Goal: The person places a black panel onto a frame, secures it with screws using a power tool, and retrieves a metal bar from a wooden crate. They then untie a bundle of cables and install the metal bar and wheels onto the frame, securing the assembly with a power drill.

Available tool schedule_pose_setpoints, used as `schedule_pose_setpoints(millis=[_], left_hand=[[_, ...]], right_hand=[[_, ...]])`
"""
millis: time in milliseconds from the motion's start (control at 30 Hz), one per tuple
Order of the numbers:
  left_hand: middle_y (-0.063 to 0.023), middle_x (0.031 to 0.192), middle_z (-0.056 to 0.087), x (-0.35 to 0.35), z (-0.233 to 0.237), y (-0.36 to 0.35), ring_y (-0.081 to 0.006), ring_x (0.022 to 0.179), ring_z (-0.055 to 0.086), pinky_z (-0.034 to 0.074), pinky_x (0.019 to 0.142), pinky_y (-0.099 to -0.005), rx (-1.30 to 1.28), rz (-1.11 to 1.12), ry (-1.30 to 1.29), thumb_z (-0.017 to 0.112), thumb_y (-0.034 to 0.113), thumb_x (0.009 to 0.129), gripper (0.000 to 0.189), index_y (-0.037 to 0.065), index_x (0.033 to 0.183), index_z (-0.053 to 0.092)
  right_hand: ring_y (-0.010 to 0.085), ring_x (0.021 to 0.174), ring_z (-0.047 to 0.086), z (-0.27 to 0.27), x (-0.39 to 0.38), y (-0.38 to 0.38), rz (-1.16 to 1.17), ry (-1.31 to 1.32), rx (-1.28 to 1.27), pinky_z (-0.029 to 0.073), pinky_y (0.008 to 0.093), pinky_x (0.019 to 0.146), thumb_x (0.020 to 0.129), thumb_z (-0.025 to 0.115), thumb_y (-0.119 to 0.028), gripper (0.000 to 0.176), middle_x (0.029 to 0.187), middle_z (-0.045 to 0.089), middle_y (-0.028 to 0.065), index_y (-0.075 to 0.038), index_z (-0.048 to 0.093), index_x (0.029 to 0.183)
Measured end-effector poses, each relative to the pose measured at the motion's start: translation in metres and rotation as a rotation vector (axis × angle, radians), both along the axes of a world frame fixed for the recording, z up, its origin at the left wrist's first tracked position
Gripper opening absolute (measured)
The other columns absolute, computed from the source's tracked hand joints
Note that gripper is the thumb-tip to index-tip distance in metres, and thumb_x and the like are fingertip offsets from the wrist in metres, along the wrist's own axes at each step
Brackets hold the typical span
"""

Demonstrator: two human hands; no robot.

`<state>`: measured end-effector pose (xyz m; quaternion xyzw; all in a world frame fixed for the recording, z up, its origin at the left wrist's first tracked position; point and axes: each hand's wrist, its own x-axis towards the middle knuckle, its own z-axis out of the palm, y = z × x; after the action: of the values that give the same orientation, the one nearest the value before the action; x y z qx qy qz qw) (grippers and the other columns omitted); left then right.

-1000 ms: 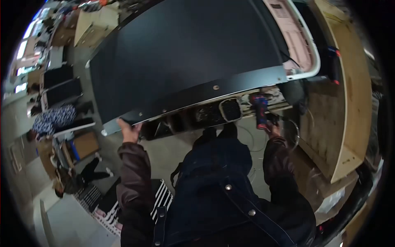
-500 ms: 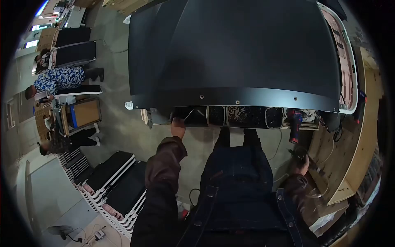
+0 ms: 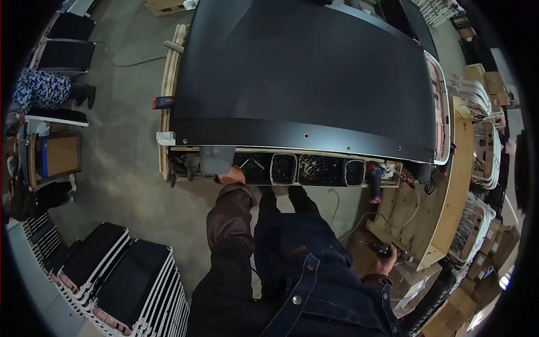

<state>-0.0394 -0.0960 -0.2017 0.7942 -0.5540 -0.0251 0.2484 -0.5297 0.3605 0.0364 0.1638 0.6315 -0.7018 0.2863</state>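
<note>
left hand [image 3: 231, 176] at the parts tray [image 3: 297, 170] under big black panel [image 3: 303, 73], fingers too hidden to tell, right hand [image 3: 388, 257] down low, fingers wrapped round a dark tool [image 3: 377, 247]

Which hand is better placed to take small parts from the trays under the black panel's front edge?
Probably left. The left hand is at the leftmost tray below the black panel; the right hand is low beside the body, away from the trays, and grips a dark tool.
</note>
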Motion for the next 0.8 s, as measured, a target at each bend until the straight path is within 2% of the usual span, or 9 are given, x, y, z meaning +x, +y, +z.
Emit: schedule_pose_setpoints(millis=[100,167,267,333,433,500,567,633,800], left_hand=[[-0.0218,0.111,0.068,0.007,0.020,-0.003,-0.0470,0.101,0.065,0.053,0.084,-0.0508,0.348,-0.020,0.023,0.074,0.022,0.088,0.038,0.006,0.121,0.062],[-0.0228,0.109,0.067,0.014,0.051,-0.009,-0.0474,0.099,0.066,0.053,0.082,-0.0532,0.518,-0.075,0.101,0.072,0.025,0.091,0.034,0.007,0.118,0.062],[-0.0226,0.105,0.066,0.028,0.022,0.001,-0.0458,0.094,0.064,0.049,0.079,-0.0547,0.119,-0.274,0.171,0.069,0.026,0.095,0.030,0.003,0.110,0.060],[-0.0217,0.099,0.065,0.014,0.063,0.004,-0.0476,0.087,0.061,0.047,0.077,-0.0538,0.009,-0.340,0.061,0.067,0.019,0.095,0.026,0.000,0.108,0.058],[-0.0176,0.094,0.066,0.001,0.075,0.012,-0.0383,0.081,0.063,0.051,0.074,-0.0465,0.109,-0.325,0.044,0.065,0.017,0.097,0.023,0.000,0.109,0.056],[-0.0142,0.097,0.067,-0.019,0.109,0.023,-0.0248,0.087,0.067,0.055,0.078,-0.0368,0.524,-0.298,1.210,0.062,0.018,0.101,0.020,0.001,0.109,0.055],[-0.0123,0.103,0.068,-0.057,0.171,0.033,-0.0167,0.095,0.067,0.057,0.086,-0.0313,0.763,-0.461,1.506,0.061,0.017,0.102,0.025,0.002,0.122,0.055],[-0.0124,0.107,0.069,-0.105,0.251,0.046,-0.0180,0.095,0.069,0.058,0.088,-0.0322,0.849,-0.565,1.766,0.060,0.011,0.102,0.035,-0.001,0.135,0.055],[-0.0079,0.106,0.069,-0.180,0.316,0.074,-0.0171,0.096,0.068,0.058,0.087,-0.0321,0.916,-0.598,2.058,0.062,0.011,0.102,0.026,0.001,0.126,0.063]], right_hand=[[0.0219,0.090,0.067,0.010,-0.016,-0.012,-0.019,0.003,-0.038,0.054,0.0371,0.093,0.091,0.069,-0.013,0.012,0.093,0.070,0.0071,-0.006,0.066,0.099],[0.0223,0.098,0.065,0.052,0.001,-0.054,0.165,0.068,-0.018,0.053,0.0401,0.092,0.089,0.070,-0.013,0.037,0.109,0.068,0.0086,-0.006,0.062,0.124],[0.0231,0.100,0.065,0.134,0.061,-0.146,0.273,0.303,-0.049,0.054,0.0384,0.094,0.086,0.068,-0.011,0.038,0.109,0.067,0.0096,-0.002,0.061,0.122],[0.0242,0.102,0.064,0.155,0.071,-0.171,0.307,0.408,-0.095,0.054,0.0406,0.095,0.085,0.068,-0.011,0.044,0.113,0.065,0.0109,-0.003,0.057,0.128],[0.0260,0.103,0.064,0.171,0.077,-0.205,0.338,0.454,-0.229,0.054,0.0447,0.096,0.085,0.067,-0.011,0.049,0.117,0.062,0.0128,-0.004,0.054,0.132],[0.0271,0.103,0.062,0.173,0.074,-0.223,0.348,0.349,-0.406,0.050,0.0473,0.102,0.086,0.067,-0.011,0.047,0.114,0.062,0.0131,-0.005,0.052,0.130],[0.0268,0.101,0.061,0.173,0.073,-0.248,0.376,0.270,-0.608,0.048,0.0479,0.103,0.085,0.068,-0.013,0.045,0.110,0.061,0.0117,-0.006,0.053,0.127],[0.0271,0.102,0.060,0.182,0.078,-0.276,0.396,0.241,-0.688,0.047,0.0492,0.105,0.085,0.068,-0.013,0.039,0.108,0.060,0.0111,-0.007,0.055,0.121],[0.0311,0.112,0.066,0.186,0.068,-0.304,0.441,0.082,-0.960,0.045,0.0520,0.110,0.087,0.067,-0.009,0.042,0.126,0.064,0.0142,-0.006,0.057,0.127]])
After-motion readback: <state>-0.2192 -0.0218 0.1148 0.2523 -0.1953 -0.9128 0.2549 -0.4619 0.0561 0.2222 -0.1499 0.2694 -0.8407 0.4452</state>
